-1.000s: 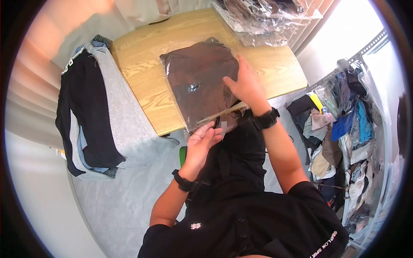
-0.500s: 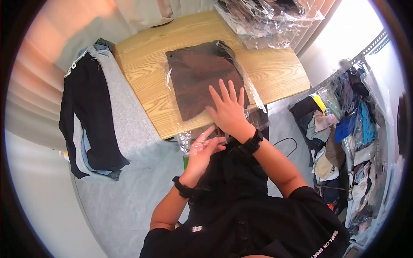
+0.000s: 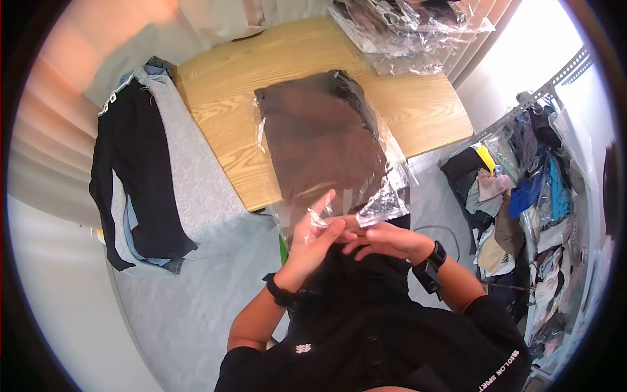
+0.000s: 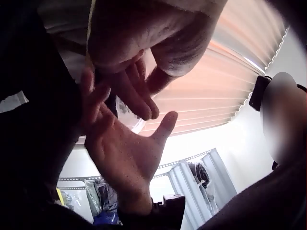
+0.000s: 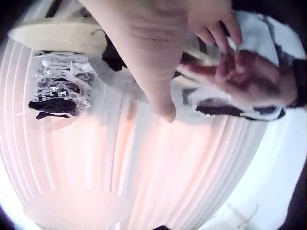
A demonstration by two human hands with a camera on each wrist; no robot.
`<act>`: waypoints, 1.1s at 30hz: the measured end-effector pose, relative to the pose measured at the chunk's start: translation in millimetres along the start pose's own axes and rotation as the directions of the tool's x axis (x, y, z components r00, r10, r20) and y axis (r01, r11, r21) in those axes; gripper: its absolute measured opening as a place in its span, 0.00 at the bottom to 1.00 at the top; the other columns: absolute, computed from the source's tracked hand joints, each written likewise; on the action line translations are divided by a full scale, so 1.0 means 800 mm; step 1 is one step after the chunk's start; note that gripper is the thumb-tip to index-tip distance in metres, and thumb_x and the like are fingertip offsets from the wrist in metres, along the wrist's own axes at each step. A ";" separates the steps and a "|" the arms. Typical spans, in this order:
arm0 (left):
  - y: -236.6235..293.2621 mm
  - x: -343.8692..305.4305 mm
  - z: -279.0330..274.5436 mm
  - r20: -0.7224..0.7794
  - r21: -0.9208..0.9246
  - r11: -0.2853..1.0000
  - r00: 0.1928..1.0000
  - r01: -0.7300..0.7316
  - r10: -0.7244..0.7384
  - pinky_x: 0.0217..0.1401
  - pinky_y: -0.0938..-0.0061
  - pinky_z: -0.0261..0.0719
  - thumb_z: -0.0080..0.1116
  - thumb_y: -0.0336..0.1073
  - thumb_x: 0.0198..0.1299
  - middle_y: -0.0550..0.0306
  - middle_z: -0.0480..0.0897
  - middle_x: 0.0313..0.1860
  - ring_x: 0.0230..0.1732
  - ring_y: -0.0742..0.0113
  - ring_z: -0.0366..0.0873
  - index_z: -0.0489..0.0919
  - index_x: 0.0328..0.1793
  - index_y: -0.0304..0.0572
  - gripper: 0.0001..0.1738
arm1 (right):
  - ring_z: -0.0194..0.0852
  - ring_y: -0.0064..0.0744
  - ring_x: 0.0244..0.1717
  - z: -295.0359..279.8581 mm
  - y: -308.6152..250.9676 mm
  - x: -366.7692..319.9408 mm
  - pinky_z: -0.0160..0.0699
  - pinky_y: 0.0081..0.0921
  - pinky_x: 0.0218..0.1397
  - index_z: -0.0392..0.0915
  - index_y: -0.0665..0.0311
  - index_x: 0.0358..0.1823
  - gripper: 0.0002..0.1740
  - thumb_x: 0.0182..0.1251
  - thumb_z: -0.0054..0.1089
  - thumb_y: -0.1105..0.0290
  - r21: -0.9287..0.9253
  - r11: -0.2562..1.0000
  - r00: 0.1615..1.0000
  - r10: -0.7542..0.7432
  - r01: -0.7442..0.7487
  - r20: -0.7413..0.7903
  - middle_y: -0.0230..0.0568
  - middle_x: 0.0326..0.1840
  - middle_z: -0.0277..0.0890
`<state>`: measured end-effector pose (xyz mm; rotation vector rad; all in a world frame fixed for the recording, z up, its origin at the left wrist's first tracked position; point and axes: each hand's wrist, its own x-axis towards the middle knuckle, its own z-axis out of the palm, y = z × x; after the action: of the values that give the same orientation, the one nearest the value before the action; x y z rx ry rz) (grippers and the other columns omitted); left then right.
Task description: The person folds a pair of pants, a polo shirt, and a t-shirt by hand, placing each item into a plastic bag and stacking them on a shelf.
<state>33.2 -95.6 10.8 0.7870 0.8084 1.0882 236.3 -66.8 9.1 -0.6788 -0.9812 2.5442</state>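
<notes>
A folded dark brown garment [image 3: 320, 140] lies flat inside a clear plastic bag [image 3: 394, 189], its near end reaching over the table's front edge. At that near end my left hand [image 3: 312, 238] pinches the film by thumb and fingers, its index finger pointing up under the shiny plastic. My right hand [image 3: 395, 242] comes in from the right with fingers fairly straight, fingertips close to the left hand and right under the bag's crinkled near corner. In the left wrist view the right hand [image 4: 124, 153] shows palm and thumb spread; the right wrist view shows the left hand [image 5: 254, 79] facing it.
The wooden table [image 3: 222, 85] holds a stack of bagged clothes [image 3: 411, 39] at its back right. Black trousers [image 3: 134, 170] and a grey garment [image 3: 189, 150] hang off its left side. To the right stands a metal rack [image 3: 555, 81] with piled clothes [image 3: 503, 196].
My right hand has gone from the bag's right side, across the garment, down to the near edge beside the left hand. The bag has shifted slightly toward me; the left hand stays at its near end.
</notes>
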 end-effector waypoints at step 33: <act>-0.009 0.029 -0.020 -0.149 -0.071 0.959 0.947 0.276 -0.283 0.39 0.67 0.81 0.58 0.42 0.63 0.57 0.80 0.42 0.38 0.64 0.81 0.74 0.50 0.37 0.17 | 0.55 0.41 0.63 0.033 -0.027 -0.003 0.47 0.47 0.71 0.62 0.57 0.56 0.27 0.61 0.57 0.52 0.272 0.794 0.736 -0.295 0.543 -0.609 0.35 0.57 0.61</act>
<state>28.6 -73.4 -6.8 0.5292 0.9910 0.9186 226.7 -66.4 41.8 -0.8417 -0.2966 1.8813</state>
